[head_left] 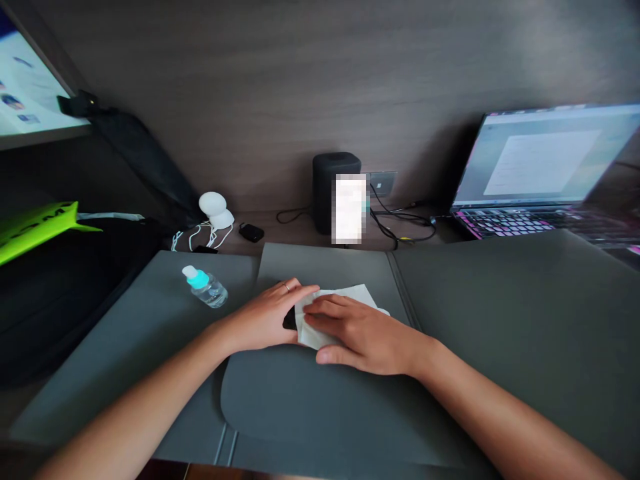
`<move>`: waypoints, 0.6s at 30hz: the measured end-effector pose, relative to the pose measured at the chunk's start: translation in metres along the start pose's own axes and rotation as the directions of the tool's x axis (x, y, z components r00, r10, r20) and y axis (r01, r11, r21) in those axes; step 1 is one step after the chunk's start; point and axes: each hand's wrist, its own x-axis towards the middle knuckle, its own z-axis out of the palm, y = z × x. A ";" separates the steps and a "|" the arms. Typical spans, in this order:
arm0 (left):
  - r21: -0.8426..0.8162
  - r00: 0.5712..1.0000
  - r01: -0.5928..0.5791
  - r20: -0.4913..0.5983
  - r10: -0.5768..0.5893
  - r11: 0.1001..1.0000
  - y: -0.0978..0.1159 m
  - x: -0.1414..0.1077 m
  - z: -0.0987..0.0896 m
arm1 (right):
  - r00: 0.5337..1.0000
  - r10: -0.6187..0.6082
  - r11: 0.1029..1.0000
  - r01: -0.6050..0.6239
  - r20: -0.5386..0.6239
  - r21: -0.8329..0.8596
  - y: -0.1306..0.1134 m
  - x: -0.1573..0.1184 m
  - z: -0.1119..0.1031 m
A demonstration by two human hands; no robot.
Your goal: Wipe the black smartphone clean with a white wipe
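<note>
A white wipe (357,293) lies over a black flat object (289,319), which is mostly hidden; its kind cannot be made out. My left hand (267,317), with a ring on one finger, grips that object at its left side, thumb and fingers around its edges. On top of the wipe, my right hand (360,333) presses with its fingers together, the thumb lower and apart. Both hands are over the dark grey desk mat (320,407). To the left of my left hand, a clear spray bottle (213,291) with a turquoise and white top lies tilted on the mat.
Behind the mat stand a black speaker (323,193), a white round device (215,210) with white cables, and a small black fob (251,232). An open laptop (540,167) is at the right. Black cables (395,223) lie between. A black bag (75,293) fills the left.
</note>
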 end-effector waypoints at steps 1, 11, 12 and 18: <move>0.005 1.000 0.005 0.004 -0.005 1.000 0.000 0.000 0.000 | 1.000 0.007 1.000 -0.007 0.007 0.020 0.000 -0.002 -0.004; -0.001 1.000 -0.001 -0.003 0.001 1.000 -0.003 0.001 0.000 | 0.998 0.044 0.998 -0.046 -0.033 -0.044 0.009 -0.004 -0.004; -0.004 1.000 0.005 0.000 -0.005 1.000 -0.003 0.001 0.000 | 0.999 0.041 0.999 -0.041 -0.032 -0.023 0.011 -0.005 -0.004; -0.014 1.000 -0.006 -0.003 0.006 1.000 -0.004 0.001 0.000 | 0.995 0.042 0.999 -0.042 -0.085 0.006 0.016 -0.002 0.000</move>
